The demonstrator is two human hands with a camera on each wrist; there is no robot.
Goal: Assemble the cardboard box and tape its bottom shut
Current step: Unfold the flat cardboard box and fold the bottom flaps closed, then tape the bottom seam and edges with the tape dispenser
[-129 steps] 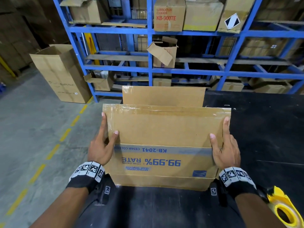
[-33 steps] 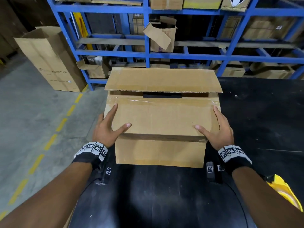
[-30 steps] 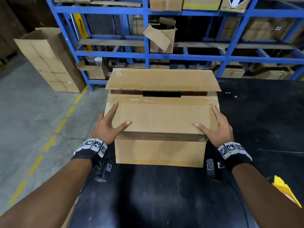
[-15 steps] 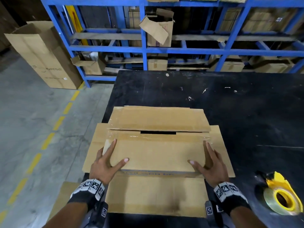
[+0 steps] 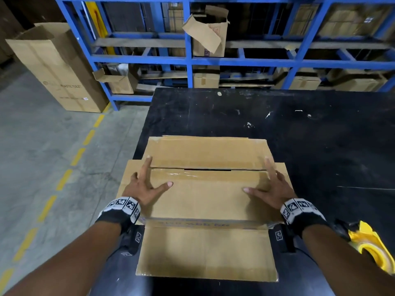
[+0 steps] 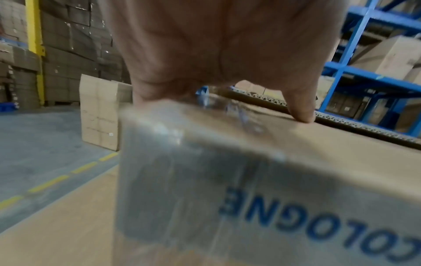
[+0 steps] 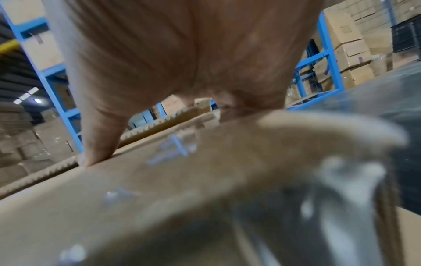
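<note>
A brown cardboard box (image 5: 205, 195) stands on the black table (image 5: 310, 146), its two long flaps folded over the upturned face with a narrow dark gap between them. Lower flaps splay out flat on the table at the sides and front. My left hand (image 5: 145, 184) presses flat on the near flap's left end, fingers spread straight. My right hand (image 5: 271, 186) presses the right end the same way. In the left wrist view the palm (image 6: 218, 50) hovers over the box's taped corner (image 6: 173, 144). The right wrist view shows the thumb (image 7: 98, 144) on the box's flap (image 7: 182, 180).
A yellow tape dispenser (image 5: 372, 246) lies on the table by my right forearm. Blue shelving (image 5: 188, 60) with cartons stands behind the table. A tall open carton (image 5: 55, 67) stands on the concrete floor at the left, beside a dashed yellow line (image 5: 64, 178).
The box has come down from the air onto the table, its lower flaps now splayed flat. Both hands slid forward along the near flap toward the seam, and the far flap lies closer.
</note>
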